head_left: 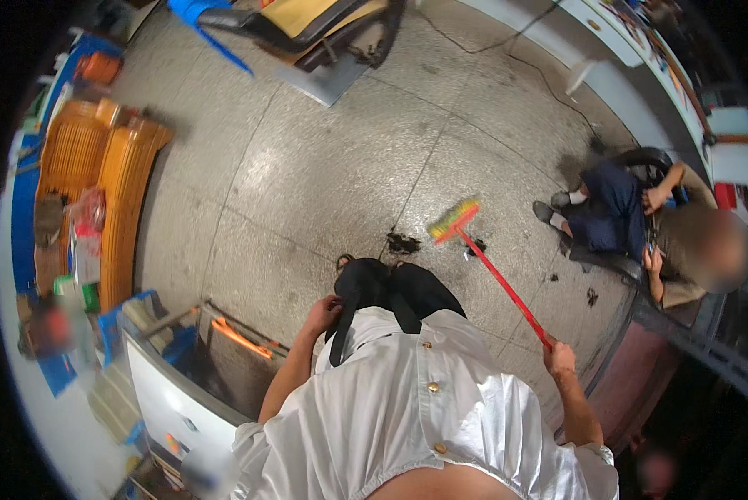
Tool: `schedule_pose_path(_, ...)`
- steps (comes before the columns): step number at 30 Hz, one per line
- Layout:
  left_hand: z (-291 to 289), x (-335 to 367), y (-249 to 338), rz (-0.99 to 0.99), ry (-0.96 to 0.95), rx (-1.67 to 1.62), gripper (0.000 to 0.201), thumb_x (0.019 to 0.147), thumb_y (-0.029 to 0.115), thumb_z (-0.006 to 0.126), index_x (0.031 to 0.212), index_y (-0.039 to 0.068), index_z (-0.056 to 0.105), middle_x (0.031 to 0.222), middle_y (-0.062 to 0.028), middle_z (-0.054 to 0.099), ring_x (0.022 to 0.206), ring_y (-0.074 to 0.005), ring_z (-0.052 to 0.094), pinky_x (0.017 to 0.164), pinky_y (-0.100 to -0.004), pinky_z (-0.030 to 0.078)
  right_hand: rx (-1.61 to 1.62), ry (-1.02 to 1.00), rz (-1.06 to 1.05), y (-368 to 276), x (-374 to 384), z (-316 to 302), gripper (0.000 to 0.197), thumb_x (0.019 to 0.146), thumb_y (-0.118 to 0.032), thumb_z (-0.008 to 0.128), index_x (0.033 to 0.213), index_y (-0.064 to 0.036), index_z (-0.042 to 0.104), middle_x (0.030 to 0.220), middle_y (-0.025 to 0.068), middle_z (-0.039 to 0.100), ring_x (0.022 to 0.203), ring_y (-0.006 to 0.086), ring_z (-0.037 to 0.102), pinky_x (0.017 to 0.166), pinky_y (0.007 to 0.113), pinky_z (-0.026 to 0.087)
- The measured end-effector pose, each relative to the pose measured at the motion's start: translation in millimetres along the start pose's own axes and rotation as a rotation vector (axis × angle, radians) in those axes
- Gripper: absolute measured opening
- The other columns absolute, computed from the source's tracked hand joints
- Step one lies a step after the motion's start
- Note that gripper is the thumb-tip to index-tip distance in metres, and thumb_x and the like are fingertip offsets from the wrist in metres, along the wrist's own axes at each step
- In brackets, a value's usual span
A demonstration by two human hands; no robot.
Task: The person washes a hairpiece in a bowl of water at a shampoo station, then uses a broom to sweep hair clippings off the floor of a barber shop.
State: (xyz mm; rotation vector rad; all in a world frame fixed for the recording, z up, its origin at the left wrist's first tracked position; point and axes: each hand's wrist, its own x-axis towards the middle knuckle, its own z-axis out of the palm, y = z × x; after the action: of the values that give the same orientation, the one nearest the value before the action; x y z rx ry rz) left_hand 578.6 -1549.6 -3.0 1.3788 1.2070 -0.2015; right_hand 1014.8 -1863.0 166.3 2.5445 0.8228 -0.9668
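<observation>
My right hand is closed round the upper end of a red broom handle. The handle slants down to a broom head with a red block and yellow-green bristles, which is on the speckled floor. Close to the bristles lie a clump of dark debris and another dark clump, partly behind the handle. My left hand hangs beside my dark trousers, fingers loosely against the cloth and partly hidden; nothing shows in it.
A person sits on a black chair at the right. Smaller dark bits lie near that chair. At the left stand a wooden bench with things on it and a white panel. A cable runs over the floor at the back.
</observation>
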Motion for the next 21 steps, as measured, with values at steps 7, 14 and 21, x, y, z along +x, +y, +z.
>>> schedule_pose_path(7,35,-92,-62,-0.264,0.339,-0.22,0.028,0.075,0.012,0.053,0.102,0.003,0.054,0.09,-0.014,0.059,0.082,-0.0227,0.057,0.071,-0.0314,0.044,-0.046,-0.007,-0.525,-91,78,0,0.035,0.075,-0.018,0.051,0.11,-0.0175,0.052,0.083,0.0185,0.058,0.073,0.0346,0.056,0.065,0.041,0.045)
schedule_pose_path(14,112,-170,-112,-0.341,0.407,-0.372,0.028,0.076,0.012,0.052,0.103,0.003,0.053,0.09,-0.0125,0.059,0.083,-0.0219,0.056,0.073,-0.0315,0.043,-0.321,-0.07,-0.934,-228,82,57,0.03,0.077,-0.016,0.045,0.106,-0.0196,0.053,0.069,0.0181,0.057,0.062,0.0341,0.056,0.057,0.043,0.044)
schedule_pose_path(21,173,-237,-159,-0.366,0.385,-0.515,0.027,0.078,0.011,0.053,0.103,0.001,0.051,0.09,-0.0107,0.058,0.084,-0.0186,0.054,0.074,-0.0303,0.043,-0.774,-0.082,-1.196,-286,28,112,0.028,0.079,-0.013,0.04,0.103,-0.0159,0.054,0.082,0.0112,0.06,0.075,0.0269,0.059,0.062,0.039,0.048)
